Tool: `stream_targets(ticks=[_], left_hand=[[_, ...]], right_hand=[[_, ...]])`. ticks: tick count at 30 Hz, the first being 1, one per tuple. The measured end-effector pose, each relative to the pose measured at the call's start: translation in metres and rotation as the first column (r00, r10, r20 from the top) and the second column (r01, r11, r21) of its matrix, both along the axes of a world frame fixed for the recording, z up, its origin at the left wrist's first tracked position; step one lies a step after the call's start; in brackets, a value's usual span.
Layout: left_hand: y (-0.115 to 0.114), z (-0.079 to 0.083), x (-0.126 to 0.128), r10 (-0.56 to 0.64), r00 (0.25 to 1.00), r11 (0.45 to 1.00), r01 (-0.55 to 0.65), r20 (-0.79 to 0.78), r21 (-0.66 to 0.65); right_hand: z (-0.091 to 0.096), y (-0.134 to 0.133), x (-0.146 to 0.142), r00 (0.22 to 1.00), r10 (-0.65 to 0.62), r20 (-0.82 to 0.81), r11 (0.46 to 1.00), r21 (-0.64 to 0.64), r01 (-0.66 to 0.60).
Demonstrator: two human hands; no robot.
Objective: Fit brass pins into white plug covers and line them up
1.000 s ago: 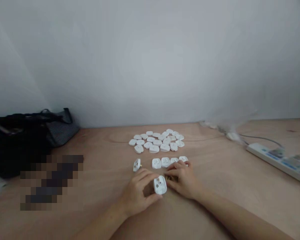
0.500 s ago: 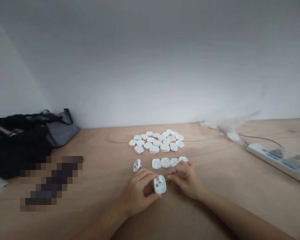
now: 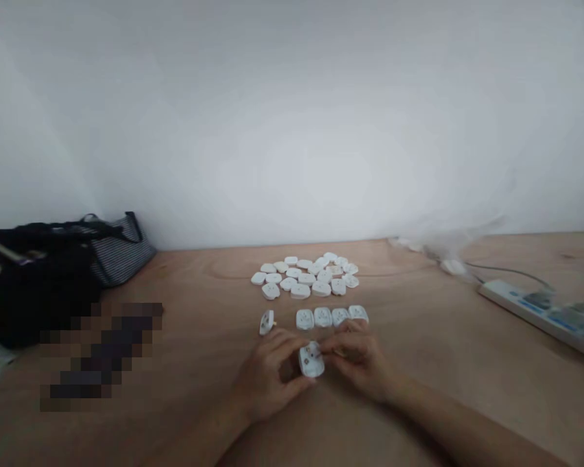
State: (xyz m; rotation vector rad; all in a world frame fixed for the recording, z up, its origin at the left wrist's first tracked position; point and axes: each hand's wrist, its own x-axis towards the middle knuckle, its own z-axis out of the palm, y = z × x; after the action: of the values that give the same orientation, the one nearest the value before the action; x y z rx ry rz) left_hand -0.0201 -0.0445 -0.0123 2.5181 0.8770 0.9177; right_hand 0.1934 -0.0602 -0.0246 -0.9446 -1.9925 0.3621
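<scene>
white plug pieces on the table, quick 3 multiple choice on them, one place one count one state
1. Where does the power strip lie? A on the right of the table B on its left C under a hand
2. How many pieces sit in the row above the hands? A two B four C seven
3. What state is the white plug piece in? A lying untouched B inside a bag C held by the left hand and right hand

1 A: it lies at the far right of the view
2 B: four sit side by side
3 C: fingers of both hands meet on it

Dark bag (image 3: 43, 272) at left; at right, apparently a white power strip (image 3: 533, 309).
</scene>
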Motion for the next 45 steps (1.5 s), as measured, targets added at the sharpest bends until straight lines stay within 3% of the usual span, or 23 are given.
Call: stream_targets(ticks=[7,13,23,31,38,45], left_hand=[[0.001,0.000,0.000,-0.005,1.000,1.000,0.005,-0.005,-0.003],[-0.001,0.001,0.000,-0.008,1.000,0.999,0.008,0.006,-0.034],[-0.002,0.001,0.002,-0.022,1.000,0.999,0.023,0.019,-0.049],[-0.002,0.001,0.003,-0.004,0.997,0.999,0.008,0.077,-0.052],[0.001,-0.004,0.001,0.011,0.991,0.997,-0.001,0.130,-0.080],[0.002,0.003,-0.001,0.049,0.990,0.998,-0.043,0.135,-0.043]], right_hand=[[0.005,-0.003,0.001,0.990,0.101,0.104,0.989,0.101,-0.111],[0.009,-0.004,0.002,0.982,0.157,0.108,0.982,0.090,-0.167],[0.000,-0.001,0.001,0.984,0.159,0.081,0.985,0.054,-0.164],[0.010,-0.004,0.004,0.984,0.162,0.067,0.985,0.042,-0.165],[0.004,0.001,0.002,0.994,0.063,0.088,0.986,-0.158,-0.048],[-0.006,0.007,-0.007,0.977,0.103,-0.188,0.925,-0.343,-0.163]])
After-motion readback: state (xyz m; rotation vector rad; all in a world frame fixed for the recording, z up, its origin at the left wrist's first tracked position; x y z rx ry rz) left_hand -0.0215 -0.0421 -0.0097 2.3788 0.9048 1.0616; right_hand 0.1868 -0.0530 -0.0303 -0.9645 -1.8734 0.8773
